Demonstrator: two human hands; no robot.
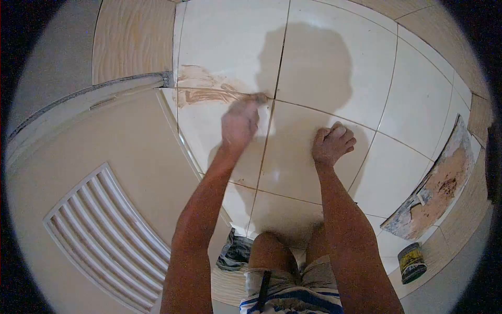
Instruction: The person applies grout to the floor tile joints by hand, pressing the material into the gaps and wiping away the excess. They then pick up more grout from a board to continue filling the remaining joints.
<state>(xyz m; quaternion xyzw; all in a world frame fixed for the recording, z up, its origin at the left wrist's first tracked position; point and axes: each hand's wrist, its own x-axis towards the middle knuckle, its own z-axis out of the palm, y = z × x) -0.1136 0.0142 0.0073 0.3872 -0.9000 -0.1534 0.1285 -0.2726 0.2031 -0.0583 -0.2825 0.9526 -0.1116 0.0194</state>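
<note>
My left hand (240, 123) is closed and blurred at a joint between the white floor tiles (230, 47). Something small and dark shows at its fingertips, too smeared to make out. Left of it, brown paste (204, 96) is smeared along the joint. My right hand (333, 144) rests on a tile right of the centre, its fingers curled, with nothing visible in them. Thin brown lines run along several tile joints, and a darker joint goes up from near my left hand.
A door with a white louvred vent (107, 235) stands at the left. At the right lies a board with brown paste (436, 183), and below it a dark can with a yellow label (412, 263). A black plastic bag (235, 252) lies near my knees.
</note>
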